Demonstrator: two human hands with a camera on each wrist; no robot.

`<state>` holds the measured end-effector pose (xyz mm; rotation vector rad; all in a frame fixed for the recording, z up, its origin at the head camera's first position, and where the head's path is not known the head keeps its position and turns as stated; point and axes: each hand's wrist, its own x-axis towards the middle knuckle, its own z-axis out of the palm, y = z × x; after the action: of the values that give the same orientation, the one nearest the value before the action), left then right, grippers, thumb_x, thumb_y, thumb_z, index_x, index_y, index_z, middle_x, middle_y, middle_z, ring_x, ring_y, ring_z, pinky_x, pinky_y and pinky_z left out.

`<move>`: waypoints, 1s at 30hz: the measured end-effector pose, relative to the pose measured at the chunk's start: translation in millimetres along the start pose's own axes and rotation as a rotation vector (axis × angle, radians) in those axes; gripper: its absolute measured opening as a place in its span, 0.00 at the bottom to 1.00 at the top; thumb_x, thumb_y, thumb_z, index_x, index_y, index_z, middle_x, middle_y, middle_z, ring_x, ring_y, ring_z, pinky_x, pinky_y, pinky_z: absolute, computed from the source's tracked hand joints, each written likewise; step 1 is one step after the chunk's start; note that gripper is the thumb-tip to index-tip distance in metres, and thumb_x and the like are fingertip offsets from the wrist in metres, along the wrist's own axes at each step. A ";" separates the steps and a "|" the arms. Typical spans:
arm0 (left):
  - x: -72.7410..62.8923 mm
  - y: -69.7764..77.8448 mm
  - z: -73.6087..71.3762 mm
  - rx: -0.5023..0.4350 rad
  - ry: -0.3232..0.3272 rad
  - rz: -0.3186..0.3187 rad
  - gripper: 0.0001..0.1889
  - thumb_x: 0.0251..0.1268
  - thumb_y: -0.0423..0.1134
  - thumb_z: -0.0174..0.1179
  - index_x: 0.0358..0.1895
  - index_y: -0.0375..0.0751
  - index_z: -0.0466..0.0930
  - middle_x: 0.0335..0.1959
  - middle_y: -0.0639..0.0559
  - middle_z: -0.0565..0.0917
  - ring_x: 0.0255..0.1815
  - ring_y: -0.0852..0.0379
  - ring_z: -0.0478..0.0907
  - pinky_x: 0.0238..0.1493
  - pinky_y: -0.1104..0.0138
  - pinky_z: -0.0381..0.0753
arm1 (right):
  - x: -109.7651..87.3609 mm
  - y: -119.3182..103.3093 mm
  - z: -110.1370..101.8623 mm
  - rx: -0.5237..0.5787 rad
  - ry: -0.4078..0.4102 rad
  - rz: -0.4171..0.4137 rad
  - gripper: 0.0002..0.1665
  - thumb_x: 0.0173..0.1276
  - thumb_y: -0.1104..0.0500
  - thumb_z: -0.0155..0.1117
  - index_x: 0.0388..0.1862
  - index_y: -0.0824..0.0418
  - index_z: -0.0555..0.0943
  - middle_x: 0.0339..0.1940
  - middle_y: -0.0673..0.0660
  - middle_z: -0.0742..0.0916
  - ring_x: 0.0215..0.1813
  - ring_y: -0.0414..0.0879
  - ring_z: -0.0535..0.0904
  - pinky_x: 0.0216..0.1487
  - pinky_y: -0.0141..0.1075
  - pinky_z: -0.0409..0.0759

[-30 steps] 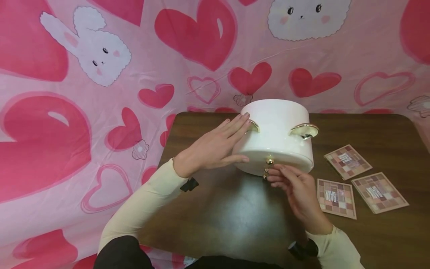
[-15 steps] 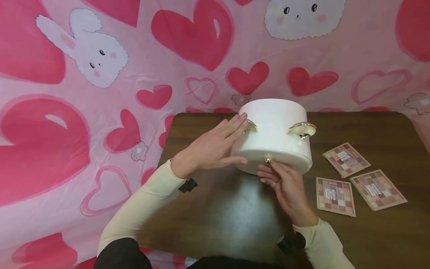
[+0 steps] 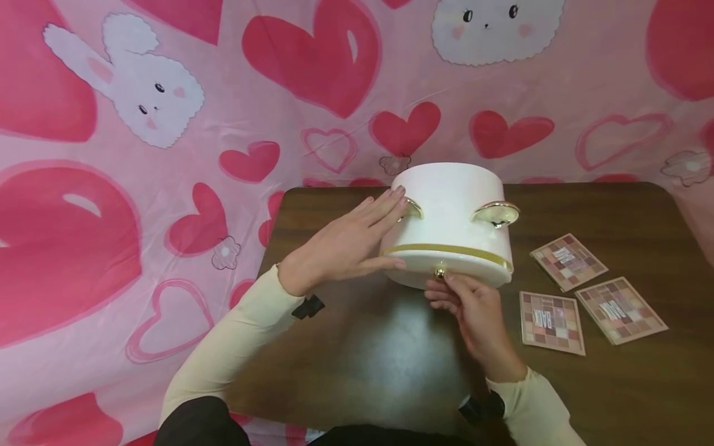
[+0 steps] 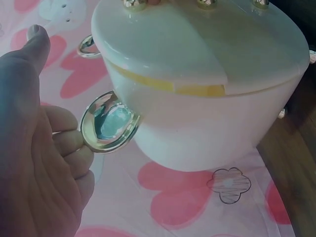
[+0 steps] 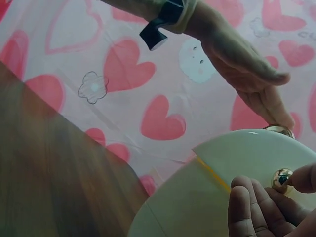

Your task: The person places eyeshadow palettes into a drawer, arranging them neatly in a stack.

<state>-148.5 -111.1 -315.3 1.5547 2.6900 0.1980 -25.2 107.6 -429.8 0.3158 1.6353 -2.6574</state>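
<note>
A glossy white round box (image 3: 449,210) stands toward the back of the worktop (image 3: 334,353), its flat knobbed face turned to the person. That face is divided by a straight seam. In the left wrist view, the panel (image 4: 158,42) on one side of the seam sits proud of the body, and a yellow strip (image 3: 446,249) shows in the gap at its edge.

The right hand (image 3: 471,303) pinches a round gold knob (image 3: 439,273) on the face between thumb and forefinger, the other fingers bent loosely beneath. The left wrist view shows two further gold knobs (image 4: 206,4) in a row with it.

The left hand (image 3: 346,241) is opened out, fingers long and close together, thumb held apart. Its fingertips touch the box's left gold-rimmed handle (image 4: 111,123) without gripping it. A matching right handle (image 3: 496,214) juts out on the other side.

To the right of the box, three checkered palettes (image 3: 621,310) lie flat near one another on the dark wood. Cream sleeves (image 3: 240,341) cover the person's forearms, and a black wrist device (image 3: 308,306) shows below each wrist. Behind and to the left hangs a pink cloth (image 3: 223,136) printed with red hearts and white rabbits.
</note>
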 end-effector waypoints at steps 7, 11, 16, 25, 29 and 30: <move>0.1 -0.1 0.0 -0.015 -0.001 -0.006 0.52 0.66 0.72 0.52 0.81 0.41 0.47 0.82 0.45 0.46 0.82 0.57 0.35 0.78 0.58 0.44 | -13.3 1.7 -3.0 -0.095 0.014 -0.017 0.23 0.79 0.60 0.58 0.51 0.84 0.78 0.35 0.63 0.90 0.36 0.50 0.89 0.38 0.42 0.87; 0.5 -1.2 -0.1 -0.002 0.005 -0.002 0.51 0.66 0.71 0.52 0.81 0.40 0.47 0.82 0.44 0.47 0.82 0.57 0.35 0.78 0.58 0.45 | -20.0 3.4 -3.5 -0.121 0.013 -0.052 0.22 0.78 0.62 0.58 0.51 0.87 0.77 0.34 0.64 0.90 0.35 0.50 0.89 0.36 0.41 0.87; 0.1 -2.7 -1.6 -0.004 0.009 0.000 0.50 0.67 0.69 0.53 0.81 0.40 0.48 0.82 0.43 0.47 0.82 0.57 0.36 0.78 0.57 0.45 | -27.9 6.0 -3.9 -0.170 -0.002 -0.099 0.20 0.78 0.63 0.58 0.47 0.85 0.79 0.33 0.66 0.89 0.33 0.52 0.89 0.34 0.42 0.87; 1.3 -2.7 -1.8 -0.024 0.013 0.013 0.50 0.67 0.70 0.53 0.81 0.39 0.50 0.82 0.43 0.48 0.81 0.58 0.38 0.78 0.57 0.45 | -50.1 8.6 -5.4 -0.232 -0.015 -0.116 0.16 0.77 0.65 0.58 0.44 0.82 0.82 0.34 0.67 0.89 0.32 0.53 0.89 0.33 0.44 0.87; 1.0 -2.2 -2.4 -0.022 0.010 0.007 0.50 0.67 0.70 0.53 0.81 0.39 0.50 0.82 0.44 0.48 0.81 0.58 0.38 0.78 0.57 0.46 | -61.4 11.1 -7.6 -0.218 -0.041 -0.088 0.16 0.78 0.65 0.57 0.45 0.82 0.82 0.34 0.66 0.89 0.33 0.52 0.89 0.34 0.44 0.87; 0.9 -2.1 -2.6 -0.020 0.008 0.005 0.50 0.67 0.70 0.53 0.81 0.40 0.50 0.82 0.44 0.48 0.81 0.58 0.38 0.78 0.57 0.46 | -63.9 11.8 -8.4 -0.208 -0.051 -0.082 0.16 0.78 0.66 0.57 0.45 0.82 0.82 0.35 0.67 0.89 0.34 0.52 0.89 0.34 0.44 0.87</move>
<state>-151.0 -111.6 -312.9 1.5591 2.6817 0.2310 40.1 103.3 -432.7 0.1798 1.9263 -2.4963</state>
